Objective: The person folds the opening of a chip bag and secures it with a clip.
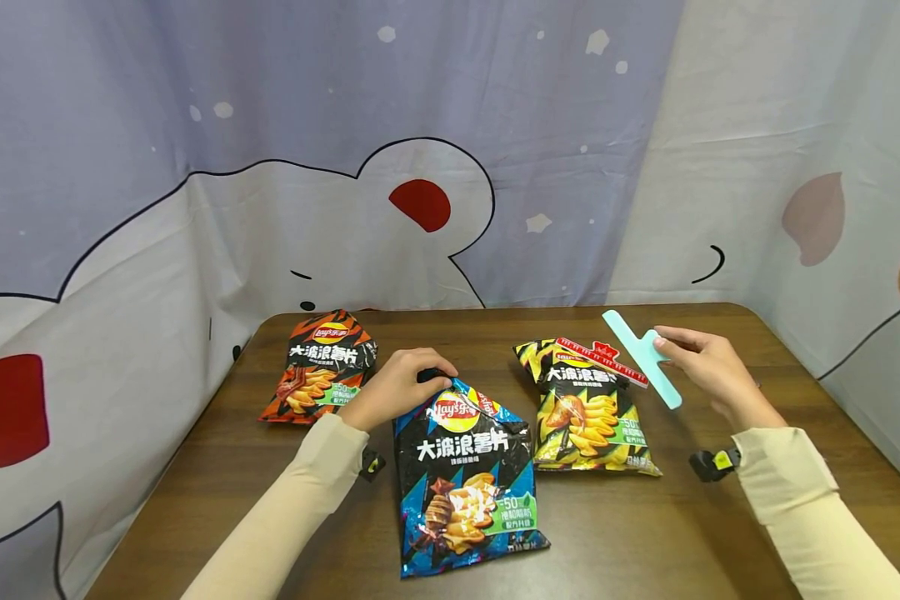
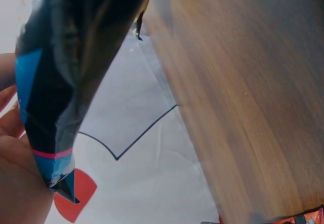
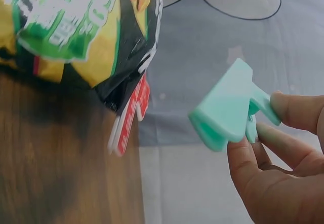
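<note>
My left hand (image 1: 403, 385) grips the folded top corner of a blue-and-black chip bag (image 1: 465, 475), whose front faces up toward me. In the left wrist view this bag (image 2: 53, 97) stands dark and close beside the fingers. With thumb and fingers my right hand (image 1: 708, 367) pinches the short handles of a mint-green bag clip (image 1: 645, 358), held up at the right. The right wrist view shows the clip's long bar (image 3: 225, 107) pointing away from the fingertips. Just left of it lies a yellow-and-black chip bag (image 1: 588, 417) with a red clip (image 1: 603, 360) across its top.
An orange-and-black chip bag (image 1: 322, 367) lies at the back left of the brown wooden table (image 1: 630, 533). Behind the table's far edge hangs a patterned cloth (image 1: 540, 167), which also runs along both sides.
</note>
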Demonstrator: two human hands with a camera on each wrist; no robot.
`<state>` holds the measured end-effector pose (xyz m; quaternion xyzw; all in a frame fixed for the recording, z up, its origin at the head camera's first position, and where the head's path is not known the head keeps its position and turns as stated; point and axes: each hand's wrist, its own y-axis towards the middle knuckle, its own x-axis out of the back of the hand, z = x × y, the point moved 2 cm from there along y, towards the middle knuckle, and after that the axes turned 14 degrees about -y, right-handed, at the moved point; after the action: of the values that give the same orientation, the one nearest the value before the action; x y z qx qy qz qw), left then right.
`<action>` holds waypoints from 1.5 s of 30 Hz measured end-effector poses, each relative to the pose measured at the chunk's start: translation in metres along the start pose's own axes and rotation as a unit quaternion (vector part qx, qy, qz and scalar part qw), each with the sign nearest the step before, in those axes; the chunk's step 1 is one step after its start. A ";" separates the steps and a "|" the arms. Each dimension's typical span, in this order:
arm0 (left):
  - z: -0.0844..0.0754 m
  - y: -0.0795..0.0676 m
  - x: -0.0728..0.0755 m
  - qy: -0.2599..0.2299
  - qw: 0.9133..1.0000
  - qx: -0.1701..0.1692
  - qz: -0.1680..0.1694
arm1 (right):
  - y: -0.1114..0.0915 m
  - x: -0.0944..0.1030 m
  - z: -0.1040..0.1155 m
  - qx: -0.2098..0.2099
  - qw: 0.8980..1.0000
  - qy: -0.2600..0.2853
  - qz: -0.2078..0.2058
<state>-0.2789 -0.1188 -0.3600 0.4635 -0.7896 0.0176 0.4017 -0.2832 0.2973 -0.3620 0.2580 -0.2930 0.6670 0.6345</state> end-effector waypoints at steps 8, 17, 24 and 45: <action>0.001 0.000 -0.001 0.005 1.000 0.003 -0.001 | -0.002 -0.006 0.013 0.026 1.000 -0.007 0.002; 0.001 0.000 -0.002 0.001 1.000 0.015 -0.007 | -0.002 -0.013 0.029 0.046 0.999 -0.010 0.012; -0.001 0.001 -0.001 0.000 1.000 0.019 -0.015 | -0.001 -0.020 0.041 0.077 0.997 0.020 0.015; -0.004 0.000 0.000 0.002 1.000 0.023 -0.013 | -0.003 -0.058 0.068 0.104 0.992 0.028 0.062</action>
<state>-0.2764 -0.1176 -0.3577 0.4829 -0.7821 0.0314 0.3926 -0.2785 0.2083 -0.3556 0.2847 -0.2198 0.7391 0.5696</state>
